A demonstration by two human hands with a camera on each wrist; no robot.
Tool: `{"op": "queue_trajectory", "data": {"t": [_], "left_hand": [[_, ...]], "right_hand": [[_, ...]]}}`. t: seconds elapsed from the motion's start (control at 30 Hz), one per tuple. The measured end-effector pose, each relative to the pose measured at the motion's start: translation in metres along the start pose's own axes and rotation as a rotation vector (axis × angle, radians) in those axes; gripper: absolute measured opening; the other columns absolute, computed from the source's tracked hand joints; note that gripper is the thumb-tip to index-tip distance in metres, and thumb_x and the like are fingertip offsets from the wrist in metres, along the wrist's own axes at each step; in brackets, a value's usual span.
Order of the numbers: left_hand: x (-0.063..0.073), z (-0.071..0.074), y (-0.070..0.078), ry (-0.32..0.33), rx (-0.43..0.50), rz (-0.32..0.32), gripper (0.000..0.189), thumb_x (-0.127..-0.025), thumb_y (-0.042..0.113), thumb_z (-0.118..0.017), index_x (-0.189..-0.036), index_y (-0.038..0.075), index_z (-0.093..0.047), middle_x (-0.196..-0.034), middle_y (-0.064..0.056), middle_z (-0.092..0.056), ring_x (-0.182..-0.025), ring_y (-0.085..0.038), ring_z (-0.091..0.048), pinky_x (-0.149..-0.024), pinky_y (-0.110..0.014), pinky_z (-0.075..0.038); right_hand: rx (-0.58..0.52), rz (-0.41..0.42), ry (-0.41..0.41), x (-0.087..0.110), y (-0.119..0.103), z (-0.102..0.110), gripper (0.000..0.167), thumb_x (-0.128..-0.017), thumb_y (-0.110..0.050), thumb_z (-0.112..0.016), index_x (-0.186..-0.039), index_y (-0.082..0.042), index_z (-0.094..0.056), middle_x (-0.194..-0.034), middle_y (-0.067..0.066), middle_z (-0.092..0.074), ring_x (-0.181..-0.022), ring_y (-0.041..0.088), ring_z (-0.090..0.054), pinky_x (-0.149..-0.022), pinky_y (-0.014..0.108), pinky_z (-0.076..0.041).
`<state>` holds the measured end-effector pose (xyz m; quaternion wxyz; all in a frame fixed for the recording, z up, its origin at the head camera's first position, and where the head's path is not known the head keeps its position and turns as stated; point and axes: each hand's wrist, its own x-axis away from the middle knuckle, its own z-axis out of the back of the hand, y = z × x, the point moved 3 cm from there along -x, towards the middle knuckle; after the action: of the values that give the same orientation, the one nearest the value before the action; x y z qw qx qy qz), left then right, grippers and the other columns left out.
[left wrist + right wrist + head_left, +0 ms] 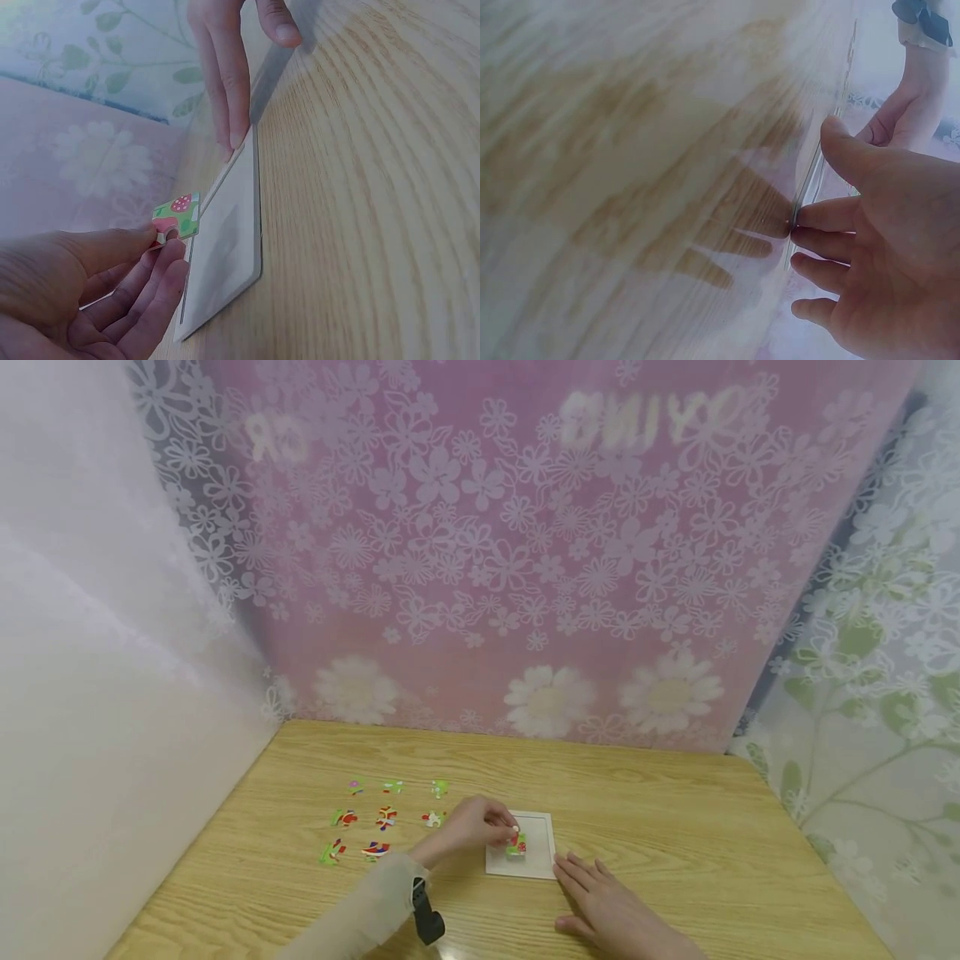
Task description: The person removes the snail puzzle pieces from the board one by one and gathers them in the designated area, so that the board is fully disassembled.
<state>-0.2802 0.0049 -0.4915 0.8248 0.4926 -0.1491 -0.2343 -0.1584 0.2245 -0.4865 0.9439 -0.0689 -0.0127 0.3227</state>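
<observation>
My left hand [474, 823] pinches a green and red jigsaw puzzle piece [180, 214] between thumb and fingers. In the head view that piece hangs over the white puzzle tray [551, 847], whose raised rim frames a plain inside. My right hand [611, 906] lies with its fingers stretched out, the fingertips touching the tray's right edge. From the right wrist, the right hand's fingers [829, 217] meet the tray's thin edge, and the held piece cannot be made out there.
Several loose puzzle pieces [386, 817] lie spread in rows on the wooden table [675, 827], left of the tray. A pink flowered curtain [480, 568] hangs behind the table. On the left wrist sits a dark band [426, 912].
</observation>
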Motion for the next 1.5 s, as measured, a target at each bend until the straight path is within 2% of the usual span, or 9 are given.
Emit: {"op": "queue_trajectory", "data": {"t": [0.23,0.43,0.67,0.87,1.03,1.17,1.3,1.4,1.5], "left_hand": [[0.009,0.013,-0.010,0.011,0.009,0.018,0.004,-0.093,0.013,-0.075,-0.093,0.009,-0.076,-0.080,0.001,-0.073,-0.073,-0.013,-0.071,-0.066,-0.029,-0.060],[0.019,0.027,-0.015,0.024,0.035,0.017,0.007,-0.094,0.011,-0.074,-0.098,0.006,-0.076,-0.081,-0.003,-0.073,-0.076,-0.020,-0.072,-0.066,-0.032,-0.061],[0.035,0.050,-0.017,0.041,0.074,-0.005,0.015,-0.096,0.009,-0.070,-0.108,0.001,-0.073,-0.089,-0.014,-0.075,-0.082,-0.031,-0.074,-0.072,-0.041,-0.062],[0.044,0.070,-0.026,0.064,0.040,0.021,0.016,-0.097,0.012,-0.069,-0.108,0.002,-0.073,-0.087,-0.007,-0.073,-0.082,-0.026,-0.074,-0.073,-0.037,-0.062],[0.051,0.083,-0.032,0.093,-0.028,0.013,0.014,-0.097,0.012,-0.070,-0.106,0.003,-0.075,-0.087,-0.003,-0.072,-0.077,-0.018,-0.071,-0.069,-0.035,-0.061],[0.056,0.090,-0.036,0.091,-0.056,0.003,0.016,-0.097,0.012,-0.070,-0.107,0.001,-0.074,-0.088,-0.004,-0.071,-0.076,-0.017,-0.069,-0.068,-0.034,-0.061],[0.061,0.094,-0.041,0.092,-0.065,0.019,0.016,-0.097,0.013,-0.070,-0.108,0.002,-0.074,-0.089,-0.004,-0.070,-0.078,-0.018,-0.069,-0.068,-0.034,-0.061],[0.066,0.094,-0.044,0.096,-0.084,0.035,0.014,-0.096,0.014,-0.072,-0.105,0.005,-0.074,-0.088,-0.002,-0.070,-0.077,-0.017,-0.068,-0.066,-0.033,-0.060],[0.070,0.093,-0.046,0.087,-0.065,0.048,0.012,-0.095,0.012,-0.073,-0.103,0.004,-0.074,-0.086,-0.004,-0.071,-0.075,-0.019,-0.070,-0.065,-0.032,-0.060]], "right_hand": [[0.009,0.000,-0.002,-0.001,0.001,-0.002,0.077,-0.102,-0.056,-0.047,-0.146,0.006,-0.048,-0.151,0.021,-0.048,-0.138,0.039,-0.046,-0.108,0.062,-0.040],[0.021,0.014,0.016,-0.001,0.001,-0.001,0.076,-0.102,-0.055,-0.049,-0.146,0.007,-0.048,-0.151,0.021,-0.048,-0.138,0.040,-0.047,-0.107,0.062,-0.041],[0.046,0.037,0.047,0.000,0.000,-0.001,0.074,-0.102,-0.053,-0.051,-0.144,0.008,-0.050,-0.149,0.022,-0.050,-0.135,0.039,-0.049,-0.104,0.062,-0.043],[0.056,0.045,0.053,0.000,0.000,-0.001,0.073,-0.101,-0.053,-0.052,-0.143,0.008,-0.051,-0.148,0.022,-0.051,-0.134,0.039,-0.051,-0.102,0.062,-0.044],[0.047,0.043,0.052,0.000,0.001,-0.002,0.074,-0.102,-0.053,-0.051,-0.144,0.008,-0.050,-0.148,0.022,-0.051,-0.135,0.039,-0.050,-0.104,0.062,-0.043],[0.049,0.047,0.058,0.000,0.000,-0.001,0.074,-0.102,-0.053,-0.051,-0.143,0.008,-0.050,-0.148,0.022,-0.051,-0.135,0.039,-0.050,-0.103,0.062,-0.043],[0.049,0.050,0.064,0.000,-0.001,-0.001,0.074,-0.101,-0.053,-0.052,-0.143,0.009,-0.050,-0.148,0.022,-0.051,-0.135,0.040,-0.050,-0.103,0.063,-0.043],[0.048,0.047,0.064,0.000,0.000,-0.002,0.074,-0.102,-0.052,-0.052,-0.144,0.008,-0.050,-0.148,0.022,-0.051,-0.135,0.040,-0.049,-0.103,0.063,-0.043],[0.041,0.040,0.058,0.000,0.001,-0.003,0.074,-0.102,-0.053,-0.051,-0.144,0.008,-0.049,-0.149,0.022,-0.050,-0.136,0.040,-0.049,-0.104,0.063,-0.042]]}}
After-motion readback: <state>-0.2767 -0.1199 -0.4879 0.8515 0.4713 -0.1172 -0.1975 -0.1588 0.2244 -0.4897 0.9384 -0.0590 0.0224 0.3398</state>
